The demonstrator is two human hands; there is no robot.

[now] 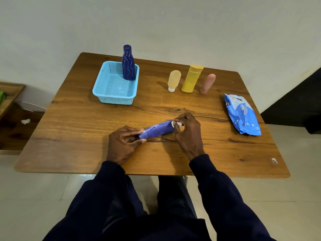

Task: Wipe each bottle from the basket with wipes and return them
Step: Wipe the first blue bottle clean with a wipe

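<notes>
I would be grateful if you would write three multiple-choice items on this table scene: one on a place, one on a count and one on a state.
1. Where is the dark blue bottle?
A) standing in the basket
B) lying on the floor
C) on a shelf

2. How many bottles stand on the table outside the basket?
A) one
B) three
C) five

3. How is the purple bottle held?
A) upright in one hand
B) lying sideways between both hands
C) not held at all

Answers:
1 A: it stands upright in the basket's far right corner.
2 B: the peach bottle, yellow bottle and pink bottle stand in a row.
3 B: the left hand grips one end, and the right hand pinches a white wipe against the other.
</notes>
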